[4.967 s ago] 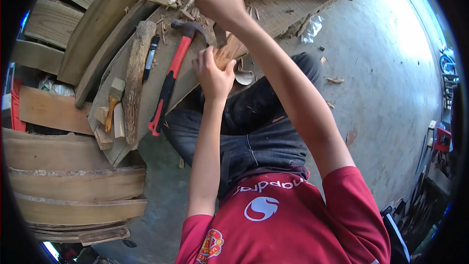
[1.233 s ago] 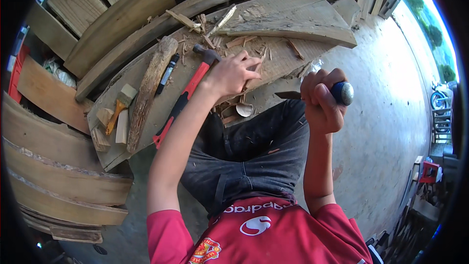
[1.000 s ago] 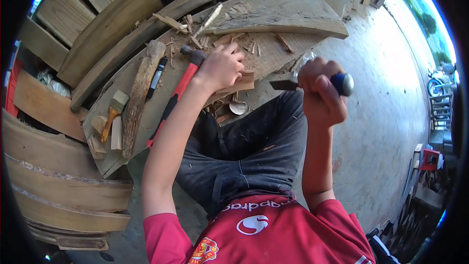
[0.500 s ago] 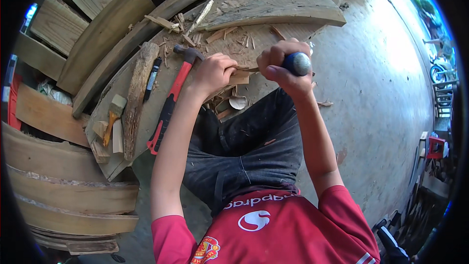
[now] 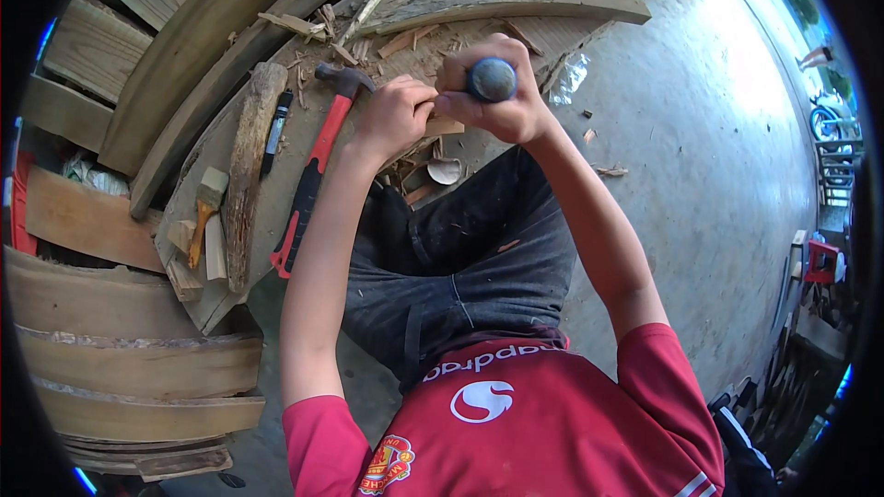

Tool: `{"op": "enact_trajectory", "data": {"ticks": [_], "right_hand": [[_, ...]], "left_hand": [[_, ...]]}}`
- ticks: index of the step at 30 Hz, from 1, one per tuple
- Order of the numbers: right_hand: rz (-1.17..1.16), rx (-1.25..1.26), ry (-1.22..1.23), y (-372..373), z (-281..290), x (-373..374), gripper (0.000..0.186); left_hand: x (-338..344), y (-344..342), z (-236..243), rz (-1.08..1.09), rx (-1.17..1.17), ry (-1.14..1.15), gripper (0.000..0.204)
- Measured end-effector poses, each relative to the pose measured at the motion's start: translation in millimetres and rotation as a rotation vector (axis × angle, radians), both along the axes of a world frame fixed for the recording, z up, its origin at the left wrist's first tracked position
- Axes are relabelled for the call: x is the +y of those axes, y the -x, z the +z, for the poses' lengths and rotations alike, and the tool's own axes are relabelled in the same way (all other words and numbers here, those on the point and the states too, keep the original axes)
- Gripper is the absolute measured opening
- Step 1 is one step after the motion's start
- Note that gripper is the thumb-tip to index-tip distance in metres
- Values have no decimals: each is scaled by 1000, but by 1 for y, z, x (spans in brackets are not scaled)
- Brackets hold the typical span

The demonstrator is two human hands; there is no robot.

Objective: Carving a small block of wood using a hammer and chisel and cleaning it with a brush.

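My right hand (image 5: 497,92) is wrapped round a blue handle (image 5: 492,80) with a worn, rounded grey end facing up. The working end of this tool is hidden beneath the fist. Close beside it, my left hand (image 5: 396,115) is closed, fingers curled and pinching a small piece of wood that is mostly hidden between the hands. Below them lies a pale wood block (image 5: 446,125). Left of my left hand, a claw hammer (image 5: 318,161) with a red and black handle rests on the wooden board (image 5: 221,120).
A rough wood stick (image 5: 249,175), a dark marker (image 5: 275,133) and a paintbrush (image 5: 207,207) lie on the board. Shavings (image 5: 405,40) are scattered near a thick curved plank (image 5: 516,0). Stacked planks (image 5: 138,359) stand at left. Concrete floor (image 5: 700,175) stretches right.
My right hand has moved left and a little away from me, up against my left hand. The blue handle now points more straight up. My left hand has barely shifted.
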State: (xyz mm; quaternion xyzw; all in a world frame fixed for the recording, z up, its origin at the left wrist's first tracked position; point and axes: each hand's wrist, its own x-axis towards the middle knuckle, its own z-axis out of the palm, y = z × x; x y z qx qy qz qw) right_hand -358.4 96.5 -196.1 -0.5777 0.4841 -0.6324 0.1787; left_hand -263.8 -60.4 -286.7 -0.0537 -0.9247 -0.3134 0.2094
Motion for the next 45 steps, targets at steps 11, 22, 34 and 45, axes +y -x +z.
{"op": "enact_trajectory", "data": {"ticks": [11, 22, 34, 45], "right_hand": [[14, 4, 5, 3, -1, -4, 26], [2, 18, 27, 0, 3, -5, 26], [15, -292, -43, 4, -10, -17, 24], [-130, -8, 97, -1, -17, 1, 22]], "left_hand": [[3, 0, 0, 47, -4, -56, 8], [7, -3, 1, 63, -50, -91, 9], [4, -4, 8, 44, -41, 42, 11], [9, -11, -2, 99, -34, -54, 12]]}}
